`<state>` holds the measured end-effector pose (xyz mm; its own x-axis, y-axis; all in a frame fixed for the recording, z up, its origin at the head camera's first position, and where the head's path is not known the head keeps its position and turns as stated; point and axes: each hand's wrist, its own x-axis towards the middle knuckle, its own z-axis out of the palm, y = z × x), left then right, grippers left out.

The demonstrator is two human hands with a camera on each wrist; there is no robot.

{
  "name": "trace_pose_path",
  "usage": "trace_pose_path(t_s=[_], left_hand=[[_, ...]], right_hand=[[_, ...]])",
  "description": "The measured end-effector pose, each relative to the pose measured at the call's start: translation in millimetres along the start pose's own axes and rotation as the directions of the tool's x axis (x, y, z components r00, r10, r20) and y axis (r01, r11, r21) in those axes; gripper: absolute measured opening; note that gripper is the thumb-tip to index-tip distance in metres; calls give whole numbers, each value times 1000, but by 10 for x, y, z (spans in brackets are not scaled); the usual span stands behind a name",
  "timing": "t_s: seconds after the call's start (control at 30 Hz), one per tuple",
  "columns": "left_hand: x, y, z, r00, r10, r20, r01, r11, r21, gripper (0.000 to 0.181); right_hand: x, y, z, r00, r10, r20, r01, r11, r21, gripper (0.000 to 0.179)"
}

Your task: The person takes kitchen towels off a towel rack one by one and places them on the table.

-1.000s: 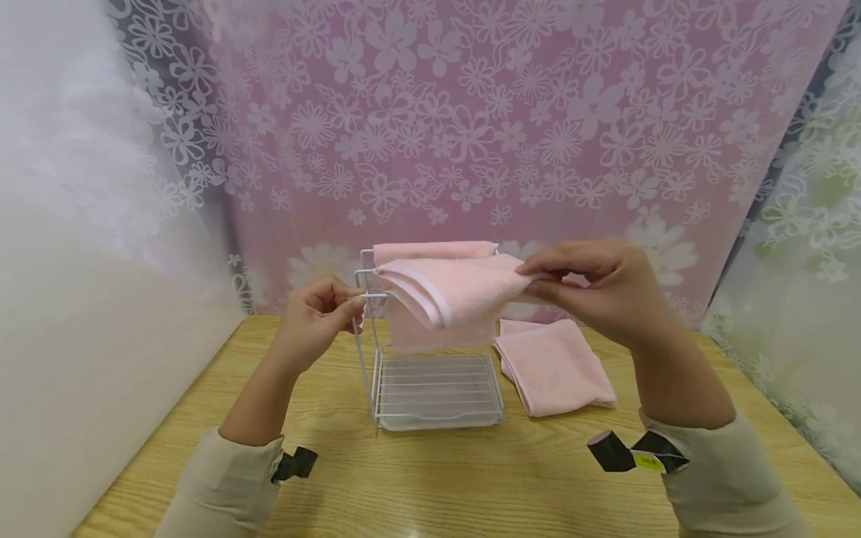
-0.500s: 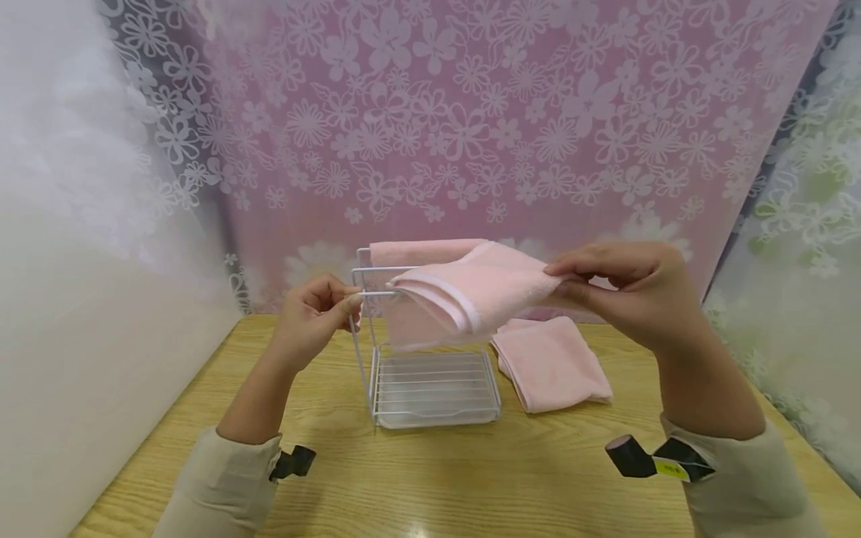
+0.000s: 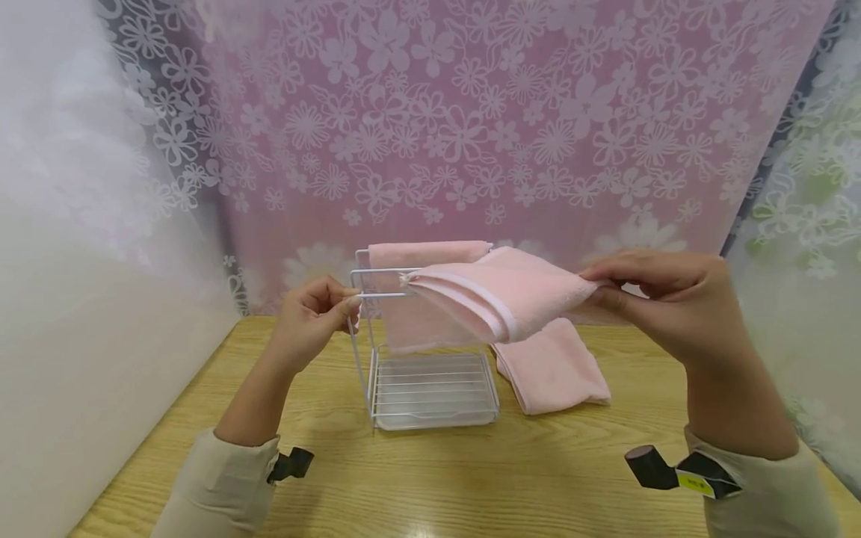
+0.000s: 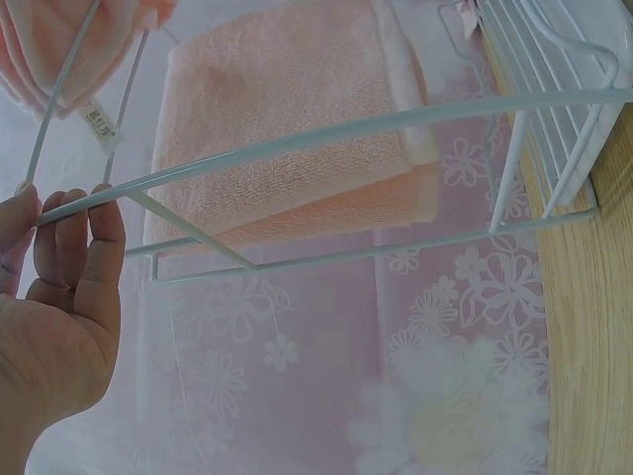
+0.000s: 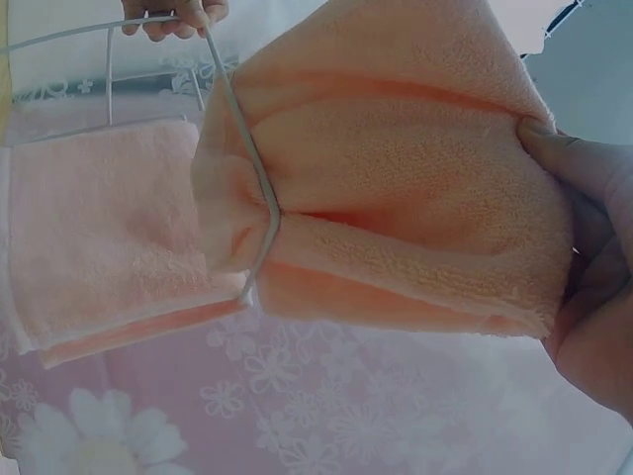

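Note:
My left hand [image 3: 316,317] pinches the front left corner of a white wire rack [image 3: 385,295]; in the left wrist view its fingers curl over the thin bar. With thumb and fingers, my right hand [image 3: 673,302] grips one end of a folded pink towel [image 3: 511,288]. That towel stretches out sideways at the rack's upper bars, its white-edged left end drooping in folds. In the right wrist view a rack bar [image 5: 259,178] crosses in front of the held towel [image 5: 396,188]. Behind it, another pink towel [image 3: 430,254] hangs over the rack's rear bar.
A folded pink towel [image 3: 554,370] lies on the wooden table [image 3: 430,486], right of the rack. The rack's base holds a wire shelf over a pale tray [image 3: 437,392]. A flowered pink curtain [image 3: 471,112] stands behind, with a white wall [image 3: 101,261] at left.
My right hand has moved to the right, drawing the gripped towel along the rack's bars, so more of the bars show at left. My left hand stays on the rack corner.

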<state>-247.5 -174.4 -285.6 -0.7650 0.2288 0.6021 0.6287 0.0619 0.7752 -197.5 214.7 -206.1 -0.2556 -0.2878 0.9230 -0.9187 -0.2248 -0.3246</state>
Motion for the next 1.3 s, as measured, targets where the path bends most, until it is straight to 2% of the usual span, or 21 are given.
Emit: trace_pose_path(t_s=[0.23, 0.53, 0.93, 1.13, 1.3], left_hand=[[-3, -3, 0, 1000, -9, -4, 9, 1000, -7, 9], [25, -1, 11, 1000, 13, -2, -13, 1000, -12, 9], [21, -5, -21, 1000, 10, -12, -10, 1000, -9, 10], [-11, -4, -10, 999, -23, -25, 23, 1000, 3, 9], [-3, -9, 7, 1000, -14, -24, 14, 1000, -15, 7]], right_hand=[[-32, -54, -43, 998, 19, -56, -13, 994, 106, 19], [-84, -131, -122, 994, 48, -95, -33, 988, 152, 20], [-89, -142, -178, 992, 82, -94, -62, 977, 203, 22], [-104, -162, -196, 993, 91, -74, -71, 968, 242, 21], [-129, -187, -236, 992, 98, -76, -77, 967, 242, 21]])
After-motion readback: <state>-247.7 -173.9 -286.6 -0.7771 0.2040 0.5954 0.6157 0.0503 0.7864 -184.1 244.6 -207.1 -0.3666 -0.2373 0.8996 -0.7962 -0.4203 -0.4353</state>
